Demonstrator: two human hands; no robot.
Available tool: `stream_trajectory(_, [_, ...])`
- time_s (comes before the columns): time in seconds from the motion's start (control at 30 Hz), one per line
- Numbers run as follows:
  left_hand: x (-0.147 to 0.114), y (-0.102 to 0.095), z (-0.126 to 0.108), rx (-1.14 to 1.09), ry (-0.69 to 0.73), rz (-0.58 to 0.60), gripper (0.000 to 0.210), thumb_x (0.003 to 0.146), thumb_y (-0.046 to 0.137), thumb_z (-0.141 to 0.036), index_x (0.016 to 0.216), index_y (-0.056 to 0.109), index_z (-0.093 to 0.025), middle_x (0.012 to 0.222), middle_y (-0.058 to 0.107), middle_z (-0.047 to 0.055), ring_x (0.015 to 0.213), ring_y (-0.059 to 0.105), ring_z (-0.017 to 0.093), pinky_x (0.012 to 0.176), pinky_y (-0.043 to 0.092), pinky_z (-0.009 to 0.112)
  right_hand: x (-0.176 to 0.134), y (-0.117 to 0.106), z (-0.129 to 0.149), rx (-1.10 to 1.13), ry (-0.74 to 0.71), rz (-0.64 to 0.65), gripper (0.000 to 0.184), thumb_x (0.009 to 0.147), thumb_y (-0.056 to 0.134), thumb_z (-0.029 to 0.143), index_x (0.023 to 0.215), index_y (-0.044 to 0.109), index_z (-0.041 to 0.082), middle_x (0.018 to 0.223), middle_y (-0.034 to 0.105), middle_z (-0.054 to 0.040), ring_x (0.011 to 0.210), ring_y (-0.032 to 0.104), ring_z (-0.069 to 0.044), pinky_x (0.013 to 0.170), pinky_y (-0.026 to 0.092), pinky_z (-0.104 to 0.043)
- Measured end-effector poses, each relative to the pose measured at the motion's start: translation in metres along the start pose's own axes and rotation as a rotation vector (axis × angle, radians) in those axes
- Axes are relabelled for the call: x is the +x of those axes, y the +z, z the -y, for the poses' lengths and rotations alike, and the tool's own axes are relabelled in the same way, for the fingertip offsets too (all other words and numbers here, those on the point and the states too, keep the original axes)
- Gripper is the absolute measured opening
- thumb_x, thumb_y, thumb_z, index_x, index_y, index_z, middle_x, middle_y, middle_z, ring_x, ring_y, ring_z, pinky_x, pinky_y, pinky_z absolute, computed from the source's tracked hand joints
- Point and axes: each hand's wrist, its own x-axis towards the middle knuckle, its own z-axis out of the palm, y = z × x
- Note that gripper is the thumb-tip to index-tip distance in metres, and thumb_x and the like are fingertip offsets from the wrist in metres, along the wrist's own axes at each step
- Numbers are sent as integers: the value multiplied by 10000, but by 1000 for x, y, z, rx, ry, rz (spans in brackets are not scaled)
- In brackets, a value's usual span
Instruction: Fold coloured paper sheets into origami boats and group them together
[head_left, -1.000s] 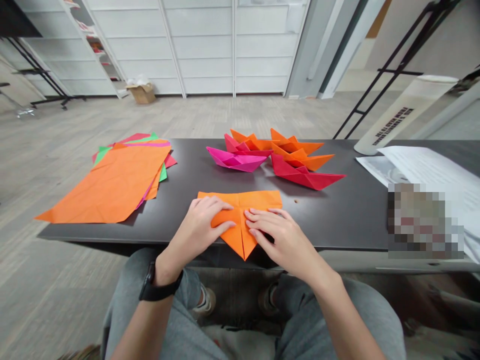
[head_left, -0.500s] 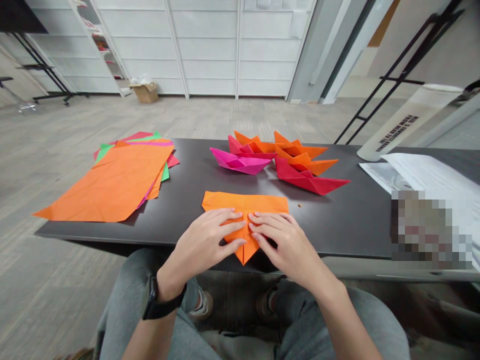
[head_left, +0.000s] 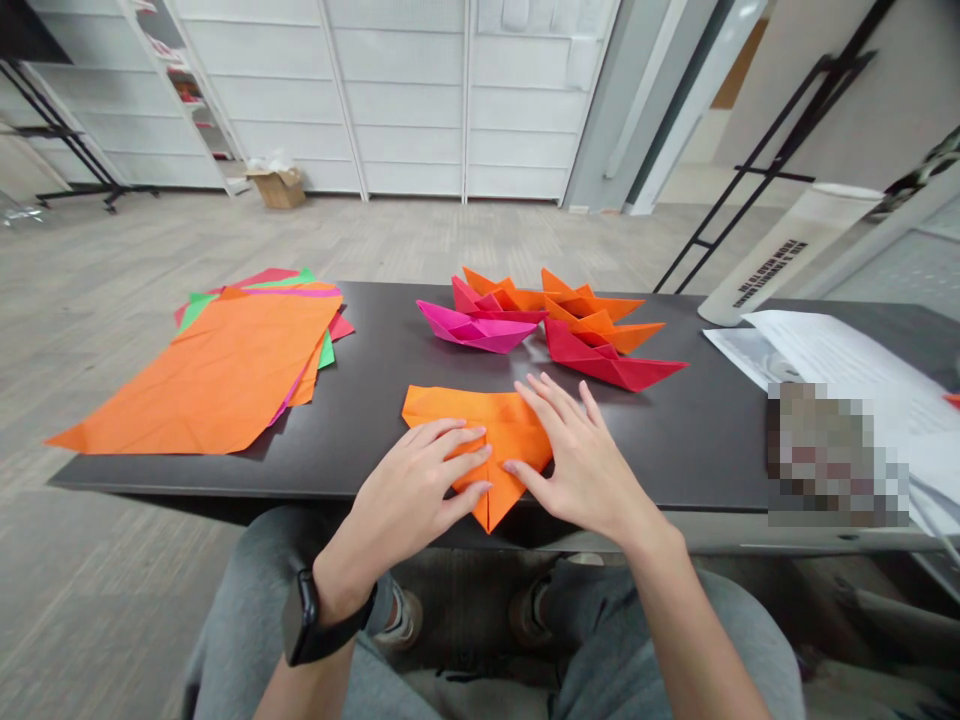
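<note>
A folded sheet of orange paper [head_left: 450,402] lies at the table's near edge, its pointed end towards me and sticking out past the edge. My left hand [head_left: 416,490] rests on its left half with fingers stretched out, pressing it down. On the right half, my right hand [head_left: 581,455] is spread, its fingertips at the upper right part of the paper and its thumb near the middle crease. The paper's right end is partly hidden under that hand. Neither hand is closed around anything.
Beyond the paper stand several folded paper boats, among them a magenta boat [head_left: 480,330] and a red boat [head_left: 611,358]. A stack of coloured sheets [head_left: 202,375] lies at the left. To the right are a white cylinder [head_left: 787,255], printed papers [head_left: 847,350] and a blurred-out item [head_left: 825,450].
My right hand has moved up and right, its fingers spreading over the paper's right end. That end now appears drawn in or folded. My left hand stays in place.
</note>
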Motion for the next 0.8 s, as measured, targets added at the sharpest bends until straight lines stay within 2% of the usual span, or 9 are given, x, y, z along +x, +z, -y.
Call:
stream_trajectory(0.17, [1,0,-2,21,7,-10,285,969,590,-299,1215,691,-196,1320,671,77,1203,596,268,1037,500,464,-2,1,1,9,-26,-48,747,831,686,385,1490,389,197,1383,554,-152,1327,499,-340,1202,193,-655])
stream_trajectory(0.3, [1,1,-3,22,6,-22,284,971,582,-286,1221,679,-192,1284,681,75,1181,602,265,1013,508,457,-5,0,1,30,-67,-122,702,832,685,328,1475,429,212,1242,580,-132,1206,553,-328,1179,249,-665])
stream_trajectory(0.47, [1,1,-3,49,6,-41,279,947,618,-275,1201,689,-186,1210,682,83,1124,604,268,982,503,456,-8,0,2,35,-114,-149,407,872,665,296,1269,637,210,1084,612,-104,1095,591,-293,1152,338,-610])
stream_trajectory(0.63, [0,2,-3,53,27,-47,236,935,624,-249,1155,684,-187,1085,707,62,1020,620,256,915,505,436,-7,-2,6,75,-139,-121,168,888,660,230,1040,731,220,1159,690,-83,1103,611,-266,1148,339,-564])
stream_trajectory(0.73, [0,4,-2,48,9,-70,237,917,643,-255,1137,652,-169,1014,722,64,955,635,252,881,503,425,-7,-3,7,88,-169,-88,164,918,632,210,1038,741,238,1150,734,-38,1105,634,-247,1161,311,-548])
stream_trajectory(0.8, [-1,4,-3,59,-5,-99,249,911,647,-269,1137,631,-166,1004,725,73,933,645,252,880,499,423,-8,-2,7,91,-175,-63,176,938,607,203,1044,743,237,1141,748,-31,1084,656,-235,1140,338,-527])
